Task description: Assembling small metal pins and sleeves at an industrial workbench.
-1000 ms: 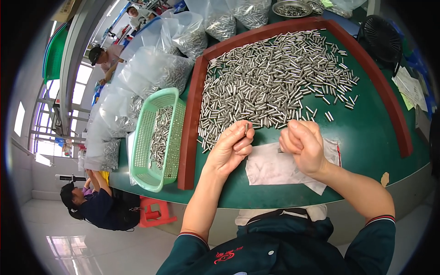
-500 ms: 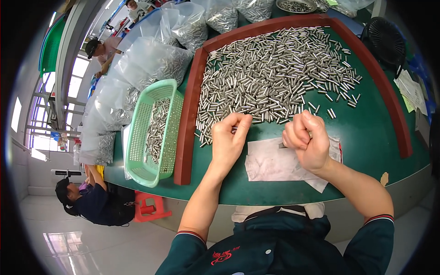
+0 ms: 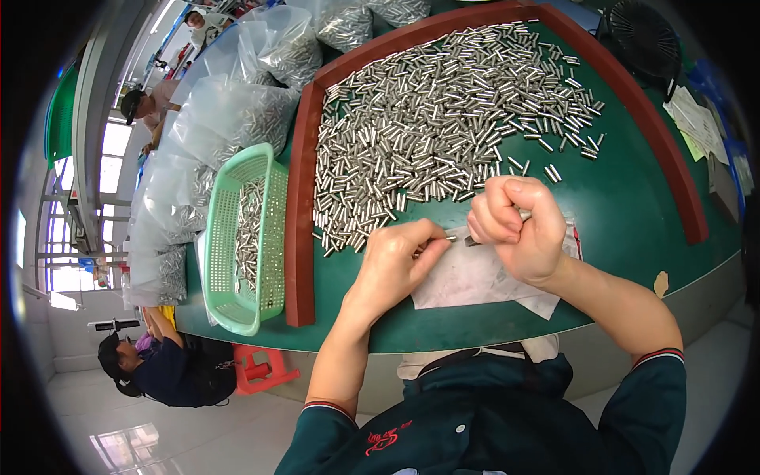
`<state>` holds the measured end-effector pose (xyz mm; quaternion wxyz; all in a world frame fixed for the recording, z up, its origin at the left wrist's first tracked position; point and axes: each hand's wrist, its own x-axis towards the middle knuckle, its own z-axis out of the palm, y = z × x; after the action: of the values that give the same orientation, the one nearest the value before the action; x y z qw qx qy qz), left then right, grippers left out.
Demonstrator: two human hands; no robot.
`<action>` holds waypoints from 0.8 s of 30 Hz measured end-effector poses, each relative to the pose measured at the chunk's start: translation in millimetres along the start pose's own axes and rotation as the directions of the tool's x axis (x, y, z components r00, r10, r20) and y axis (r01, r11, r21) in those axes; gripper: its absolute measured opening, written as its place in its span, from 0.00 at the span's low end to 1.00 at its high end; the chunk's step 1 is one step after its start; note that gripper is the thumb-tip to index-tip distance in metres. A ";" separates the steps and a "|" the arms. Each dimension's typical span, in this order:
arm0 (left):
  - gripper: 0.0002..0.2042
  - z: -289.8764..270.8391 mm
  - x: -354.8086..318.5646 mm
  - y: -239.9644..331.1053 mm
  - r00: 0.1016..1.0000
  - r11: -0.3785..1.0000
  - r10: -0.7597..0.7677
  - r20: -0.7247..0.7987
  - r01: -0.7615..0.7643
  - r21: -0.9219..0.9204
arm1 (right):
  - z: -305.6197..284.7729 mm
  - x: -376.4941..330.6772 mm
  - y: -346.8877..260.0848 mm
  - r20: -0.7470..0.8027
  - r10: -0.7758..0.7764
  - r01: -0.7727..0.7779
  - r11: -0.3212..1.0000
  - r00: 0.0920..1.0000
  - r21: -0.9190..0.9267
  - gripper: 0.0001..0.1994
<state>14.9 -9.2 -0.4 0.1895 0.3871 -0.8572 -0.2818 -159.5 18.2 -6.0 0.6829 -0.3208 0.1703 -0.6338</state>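
My left hand (image 3: 397, 260) pinches a small metal pin (image 3: 451, 237) between thumb and fingertips, with the pin's end poking out over the cloth. My right hand (image 3: 520, 228) is curled closed just to the right of it. A small dark grey piece (image 3: 473, 241) shows at the lower fingers of that hand; what else the fist holds is hidden. Under both hands lies a stained whitish cloth (image 3: 457, 279) on the green tabletop. Beyond them spreads a wide heap of short shiny metal pins (image 3: 427, 131), with a few stray pins (image 3: 552, 172) near my right hand.
A reddish-brown wooden frame (image 3: 302, 237) borders the pins. Left of it stands a light green plastic basket (image 3: 273, 229) holding more pins. Clear bags of pins (image 3: 265, 115) line the far left edge. A black fan (image 3: 643, 39) and papers (image 3: 697, 123) sit at the right. Other people work at left.
My left hand has come back from the heap's edge to over the cloth, and a pin now shows at its fingertips. My right hand stays closed. The whole view has shifted slightly.
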 end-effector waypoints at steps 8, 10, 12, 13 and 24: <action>0.04 4.5 -0.3 0.7 0.999 1.000 0.001 0.041 -0.003 0.028 | 1.1 -0.3 7.5 -0.071 -0.065 0.063 0.998 0.995 -0.025 0.17; 0.04 5.1 0.5 1.5 0.999 1.000 0.008 0.040 -0.009 0.016 | 0.5 0.0 8.1 -0.070 -0.067 0.065 0.997 0.995 -0.030 0.16; 0.04 5.4 0.5 1.9 0.999 1.000 0.012 0.036 -0.012 0.007 | 0.9 -0.3 8.1 -0.074 -0.063 0.061 0.997 0.995 -0.038 0.16; 0.04 5.4 0.1 1.8 0.999 1.000 0.005 0.039 -0.005 0.008 | 1.4 -0.3 8.3 -0.073 -0.061 0.057 0.997 0.995 -0.044 0.16; 0.03 6.2 -0.4 1.3 0.999 1.000 -0.006 0.043 0.006 0.003 | 1.4 -0.7 11.5 -0.059 -0.059 0.054 0.996 0.997 -0.071 0.17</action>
<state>11.1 -6.1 -4.4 0.1695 0.3837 -0.8604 -0.2893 -150.0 19.1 -12.6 0.6476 -0.3295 0.2041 -0.6561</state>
